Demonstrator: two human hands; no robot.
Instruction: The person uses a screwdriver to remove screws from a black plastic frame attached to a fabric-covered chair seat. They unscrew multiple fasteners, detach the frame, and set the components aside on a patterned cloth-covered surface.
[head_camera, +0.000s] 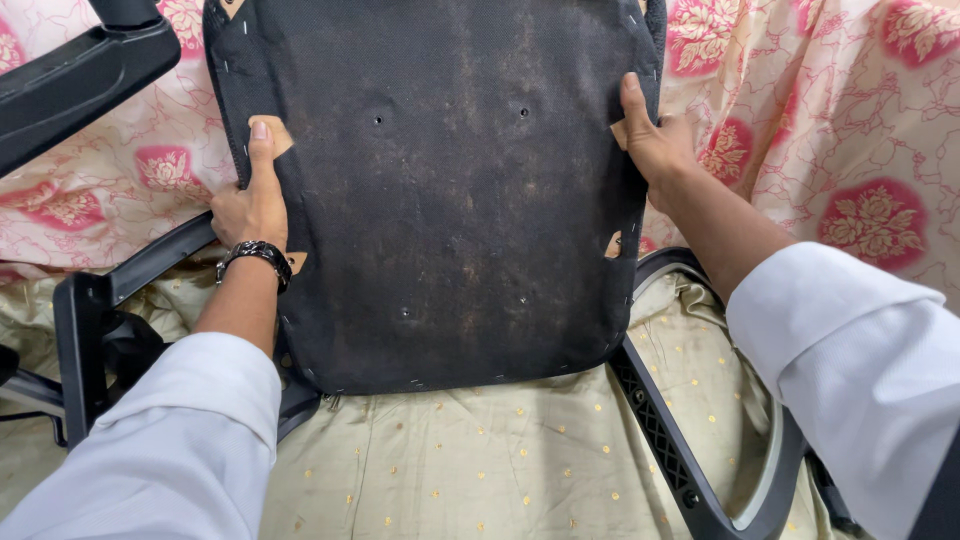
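Observation:
A black chair seat panel (450, 190) stands tilted up with its underside facing me: dusty black fabric, stapled along the rim, with several screw holes and bare wood showing at the notches. My left hand (253, 200), a dark wristband on its wrist, grips the panel's left edge with the thumb pressed flat on the fabric. My right hand (650, 140) grips the right edge, thumb on the underside and fingers hidden behind. Both arms wear white sleeves.
A black plastic chair frame (690, 450) lies under the panel, its armrest (80, 75) at the upper left. Everything rests on a beige cloth with gold dots (480, 460); a pink floral sheet (850, 120) covers the area behind.

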